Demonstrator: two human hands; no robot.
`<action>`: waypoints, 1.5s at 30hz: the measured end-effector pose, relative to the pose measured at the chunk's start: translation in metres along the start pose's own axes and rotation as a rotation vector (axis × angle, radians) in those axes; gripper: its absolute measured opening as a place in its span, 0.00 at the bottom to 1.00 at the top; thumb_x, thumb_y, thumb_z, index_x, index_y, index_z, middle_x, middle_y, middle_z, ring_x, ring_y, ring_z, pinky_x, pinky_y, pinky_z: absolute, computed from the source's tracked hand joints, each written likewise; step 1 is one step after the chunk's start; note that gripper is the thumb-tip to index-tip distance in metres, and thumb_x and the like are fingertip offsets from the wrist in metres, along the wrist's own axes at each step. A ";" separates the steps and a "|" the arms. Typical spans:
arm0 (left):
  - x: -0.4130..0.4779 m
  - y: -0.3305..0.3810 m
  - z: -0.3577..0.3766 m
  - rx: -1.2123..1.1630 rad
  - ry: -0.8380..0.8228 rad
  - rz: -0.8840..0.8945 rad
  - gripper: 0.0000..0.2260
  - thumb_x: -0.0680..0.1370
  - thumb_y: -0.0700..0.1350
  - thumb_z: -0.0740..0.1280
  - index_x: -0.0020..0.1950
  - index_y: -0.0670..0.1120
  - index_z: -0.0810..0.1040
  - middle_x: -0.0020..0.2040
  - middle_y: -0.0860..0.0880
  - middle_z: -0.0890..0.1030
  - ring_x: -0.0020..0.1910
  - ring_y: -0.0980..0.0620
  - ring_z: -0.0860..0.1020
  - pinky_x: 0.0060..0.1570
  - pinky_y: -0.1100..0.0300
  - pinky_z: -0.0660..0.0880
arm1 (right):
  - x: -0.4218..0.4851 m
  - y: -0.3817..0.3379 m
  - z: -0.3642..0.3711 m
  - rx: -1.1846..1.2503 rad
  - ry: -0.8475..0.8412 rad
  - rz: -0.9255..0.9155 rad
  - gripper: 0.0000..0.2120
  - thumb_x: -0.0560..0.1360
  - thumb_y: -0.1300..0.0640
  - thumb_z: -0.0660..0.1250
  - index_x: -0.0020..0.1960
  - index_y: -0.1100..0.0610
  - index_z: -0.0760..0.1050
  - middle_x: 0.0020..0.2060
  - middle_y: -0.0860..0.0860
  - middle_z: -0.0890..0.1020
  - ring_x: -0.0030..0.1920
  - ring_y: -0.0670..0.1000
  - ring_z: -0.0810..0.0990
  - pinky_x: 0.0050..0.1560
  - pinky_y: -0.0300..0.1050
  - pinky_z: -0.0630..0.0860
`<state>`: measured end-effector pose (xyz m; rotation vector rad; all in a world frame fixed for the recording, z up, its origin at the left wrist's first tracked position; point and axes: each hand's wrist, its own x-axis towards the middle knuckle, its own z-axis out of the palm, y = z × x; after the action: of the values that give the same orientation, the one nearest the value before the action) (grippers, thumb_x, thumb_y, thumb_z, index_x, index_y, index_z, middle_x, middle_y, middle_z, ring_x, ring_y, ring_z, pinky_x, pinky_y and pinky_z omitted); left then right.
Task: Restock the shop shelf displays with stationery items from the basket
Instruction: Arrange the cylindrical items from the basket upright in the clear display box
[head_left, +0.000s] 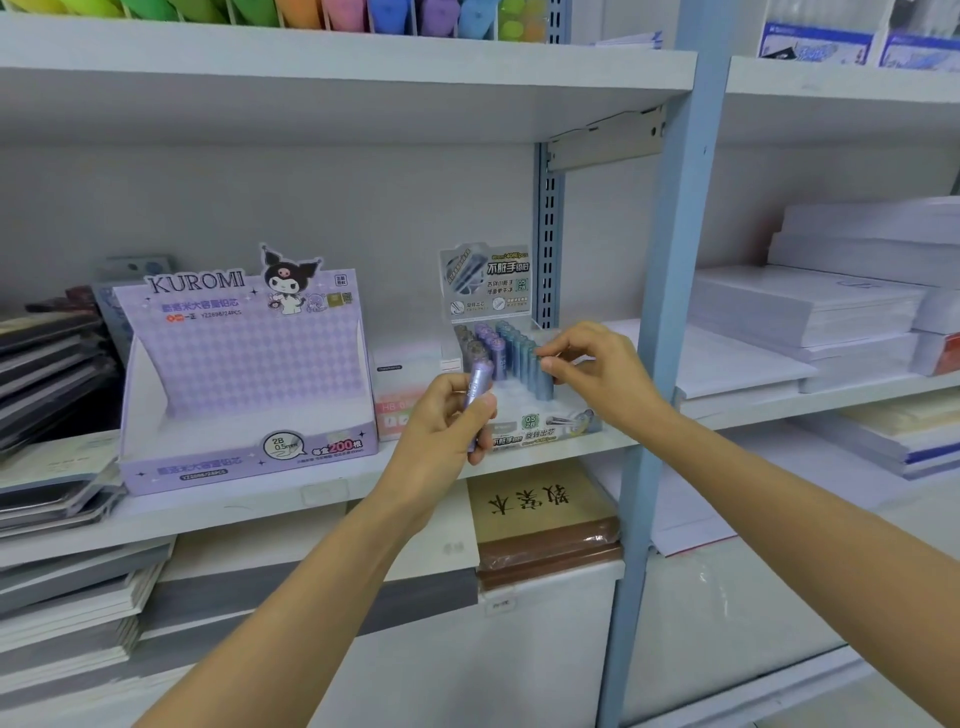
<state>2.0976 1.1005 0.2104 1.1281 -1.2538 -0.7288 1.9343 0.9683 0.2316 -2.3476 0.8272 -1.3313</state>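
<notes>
Left hand, just left of centre frame, has its fingers curled round a purple lead tube, held roughly upright with the thumb along its side, in front of the small display box at centre frame. Right hand, slightly higher and to the right, pinches the top of the front blue tube between thumb and forefinger. Inside the box, grey, purple and blue tubes stand upright in rows running back toward the header card. The purple row stops short of the box front, so the held tube most likely belongs in that gap.

To do this well, the right hand should steady the blue row while the left lowers its tube straight down, cap up, just in front of the last purple one. It should then be nudged back until it touches its neighbour. The tubes seem to stand loose, so a tilted or hurried entry could tip a whole row.

On the same shelf, the Kuromi box stands at left of frame; the basket is out of view
</notes>
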 end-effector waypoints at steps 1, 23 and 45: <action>0.000 0.000 -0.001 0.009 -0.002 -0.001 0.09 0.81 0.43 0.63 0.60 0.43 0.72 0.40 0.45 0.75 0.32 0.55 0.72 0.34 0.62 0.72 | -0.001 0.000 0.001 -0.004 0.007 0.001 0.04 0.75 0.62 0.70 0.49 0.60 0.82 0.47 0.54 0.79 0.45 0.50 0.79 0.50 0.46 0.79; -0.019 -0.008 0.002 0.946 0.036 0.521 0.19 0.79 0.47 0.65 0.69 0.47 0.69 0.70 0.51 0.70 0.70 0.52 0.66 0.70 0.58 0.59 | 0.007 -0.041 -0.021 0.251 0.135 0.052 0.08 0.75 0.64 0.70 0.51 0.55 0.80 0.43 0.50 0.83 0.43 0.48 0.81 0.49 0.41 0.79; -0.014 -0.039 -0.004 1.221 -0.127 0.520 0.28 0.78 0.47 0.64 0.77 0.49 0.60 0.76 0.52 0.63 0.77 0.52 0.53 0.75 0.55 0.52 | 0.043 -0.025 0.018 -0.146 -0.160 -0.001 0.11 0.73 0.63 0.72 0.55 0.60 0.79 0.45 0.53 0.82 0.43 0.47 0.77 0.45 0.30 0.74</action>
<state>2.1039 1.1016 0.1692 1.5775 -2.0707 0.4834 1.9750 0.9610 0.2639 -2.5270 0.9007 -1.0996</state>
